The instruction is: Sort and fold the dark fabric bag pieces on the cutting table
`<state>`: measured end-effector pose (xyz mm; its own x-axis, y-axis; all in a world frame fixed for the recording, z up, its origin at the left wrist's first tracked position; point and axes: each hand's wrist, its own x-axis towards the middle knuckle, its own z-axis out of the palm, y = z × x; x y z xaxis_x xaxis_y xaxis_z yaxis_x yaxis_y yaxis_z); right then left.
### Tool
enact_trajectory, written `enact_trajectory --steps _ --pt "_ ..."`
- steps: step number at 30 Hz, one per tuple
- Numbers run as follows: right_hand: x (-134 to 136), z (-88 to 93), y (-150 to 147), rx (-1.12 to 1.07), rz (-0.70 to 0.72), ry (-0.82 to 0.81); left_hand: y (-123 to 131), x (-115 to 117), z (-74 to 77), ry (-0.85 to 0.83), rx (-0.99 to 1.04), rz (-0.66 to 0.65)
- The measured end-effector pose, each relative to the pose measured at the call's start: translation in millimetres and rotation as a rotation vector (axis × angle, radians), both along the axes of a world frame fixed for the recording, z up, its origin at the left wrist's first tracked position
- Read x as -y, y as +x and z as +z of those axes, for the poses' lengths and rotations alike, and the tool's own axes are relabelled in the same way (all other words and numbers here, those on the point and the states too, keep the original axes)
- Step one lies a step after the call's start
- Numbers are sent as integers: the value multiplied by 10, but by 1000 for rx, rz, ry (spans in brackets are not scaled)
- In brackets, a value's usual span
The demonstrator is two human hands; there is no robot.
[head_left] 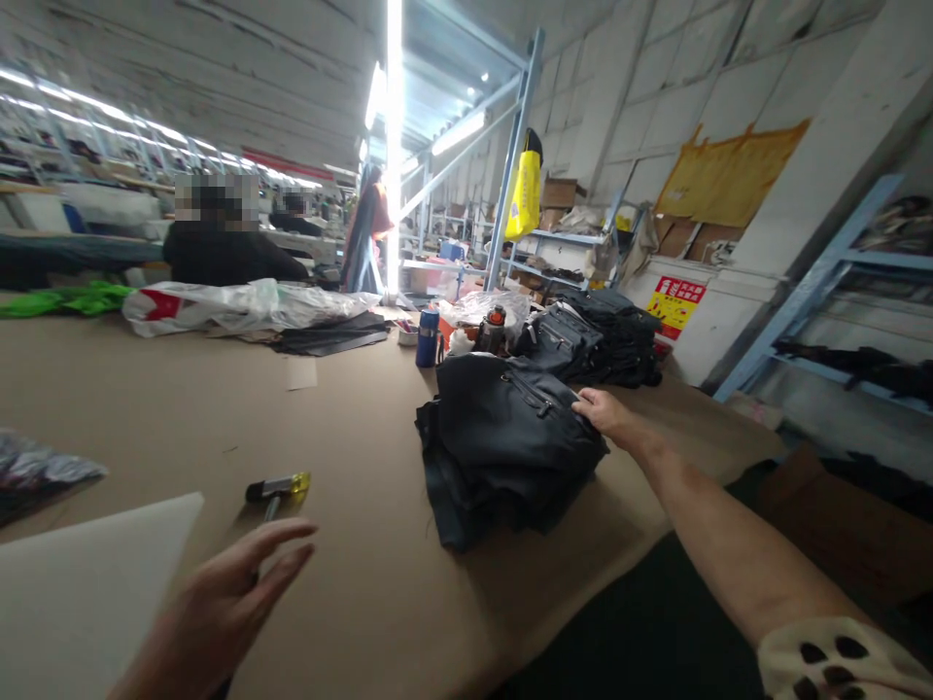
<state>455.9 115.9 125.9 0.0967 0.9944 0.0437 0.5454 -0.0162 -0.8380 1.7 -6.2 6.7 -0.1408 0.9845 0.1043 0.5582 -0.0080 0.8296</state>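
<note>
A pile of dark garment pieces (510, 437) with a zipper on the top piece lies on the table. At the pile's right edge, my right hand (602, 410) is closed, pinching the edge of the top dark garment piece. My left hand (240, 593) is over the table at lower left, thumb and fingers apart, with nothing seen between them. Just beyond it lies a small mallet (278, 488) with a black and yellow head; its handle runs behind the hand. White sheet material (87, 574) lies to the left of that hand.
Farther back on the table are a blue flask (427, 338), a dark bottle (494, 331), a larger stack of dark garments (590, 335) and clear plastic bags (248, 306). A blue metal rack (517, 146) rises behind. People (225, 248) sit at far left.
</note>
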Motion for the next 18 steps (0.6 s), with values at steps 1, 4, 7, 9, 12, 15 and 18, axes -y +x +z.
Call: enact_trajectory --steps 1,4,7,9,12,15,18 --pt "2 76 -59 -53 14 23 214 -99 95 -76 147 -96" --pt "13 341 -218 -327 41 83 909 -459 368 -249 658 -267" --pt "-18 536 -312 -738 5 116 1440 -795 545 -374 1114 -242" --pt "-79 578 -343 -960 -24 96 1652 -937 606 -423 1282 -224" --pt "-197 540 -400 -1168 -22 62 1824 -1009 666 -473 1360 -209" --pt "-287 481 -505 -1260 -9 66 1880 -1006 760 -487 1463 -263" --pt "-332 458 -602 -1325 2 50 1816 -1045 946 -366 1447 -271"
